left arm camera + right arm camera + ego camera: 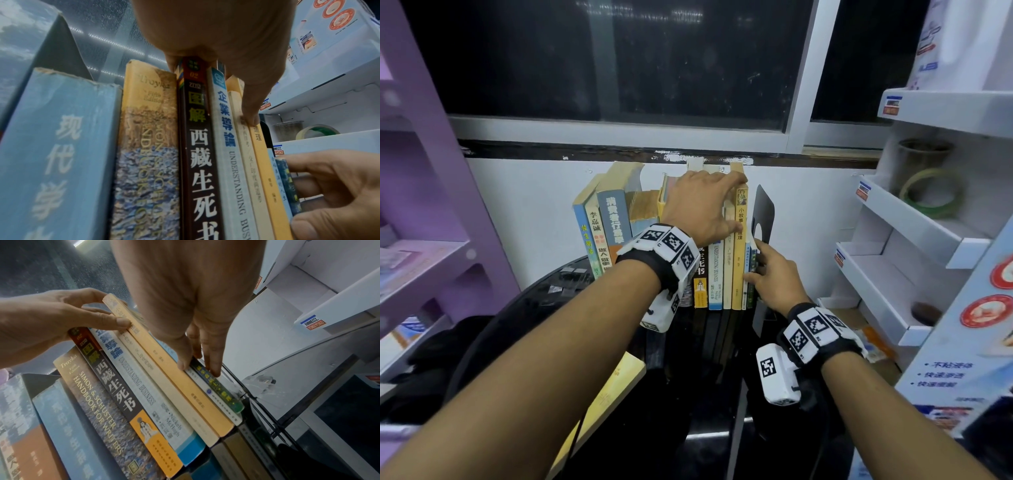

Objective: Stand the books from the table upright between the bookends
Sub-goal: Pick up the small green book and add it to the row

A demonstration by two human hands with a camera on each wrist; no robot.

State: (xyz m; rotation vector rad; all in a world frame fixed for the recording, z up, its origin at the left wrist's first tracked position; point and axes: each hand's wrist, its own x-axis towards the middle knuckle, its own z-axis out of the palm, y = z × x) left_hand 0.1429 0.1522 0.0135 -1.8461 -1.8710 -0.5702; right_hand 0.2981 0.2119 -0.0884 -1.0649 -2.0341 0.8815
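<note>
A row of books stands upright on the black glossy table (688, 394) against the wall. My left hand (722, 202) lies over their tops, fingers hooked behind the yellow book (738, 267) and thumb pressed on the spines (98, 313). My right hand (755, 262) pinches the thin dark green book (222, 391) at the row's right end, thumb on one side of the spine and fingers on the other. That book stands right beside the black bookend (765, 212). Several books at the left (599, 233) lean rightward. A yellow-covered book (616, 387) lies flat near the table's front.
A purple shelf unit (431, 205) stands close on the left. White display shelves (914, 240) on the right hold a tape roll (931, 195). A dark window runs above the white wall behind the books. Small dark clips (568, 277) lie on the table's left.
</note>
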